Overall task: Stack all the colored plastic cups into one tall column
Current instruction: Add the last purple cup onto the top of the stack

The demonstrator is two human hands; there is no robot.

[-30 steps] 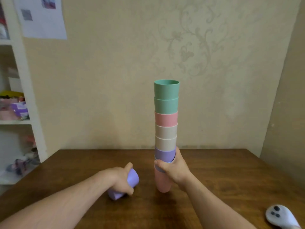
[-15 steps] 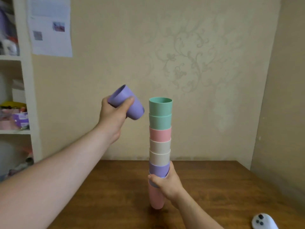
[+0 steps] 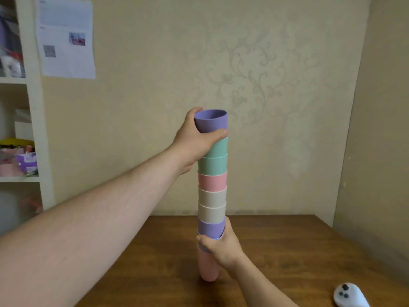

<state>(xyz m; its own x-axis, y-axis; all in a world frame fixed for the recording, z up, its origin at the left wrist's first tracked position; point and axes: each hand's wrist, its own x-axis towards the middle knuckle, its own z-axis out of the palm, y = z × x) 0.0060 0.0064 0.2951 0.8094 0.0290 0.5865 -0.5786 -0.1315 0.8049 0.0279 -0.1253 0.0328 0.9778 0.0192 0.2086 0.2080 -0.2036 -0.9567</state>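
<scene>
A tall column of nested cups [image 3: 212, 196] stands upright on the brown wooden table [image 3: 276, 251]: pink at the bottom, then purple, two beige, pink and two green. A purple cup [image 3: 211, 120] sits upright in the top green cup, mouth up. My left hand [image 3: 194, 140] is wrapped around this purple cup, thumb across its lower front. My right hand [image 3: 221, 244] grips the column low down, around the lower purple cup and the pink base cup.
A white controller [image 3: 349, 294] lies at the table's front right corner. White shelves [image 3: 20, 129] with clutter stand at the left, a paper sheet [image 3: 66, 38] hangs on the wall. Walls close off the back and right.
My left hand picked the purple cup up from the table, turned it mouth up and set it into the top of the column. My right hand kept its hold low on the column.
</scene>
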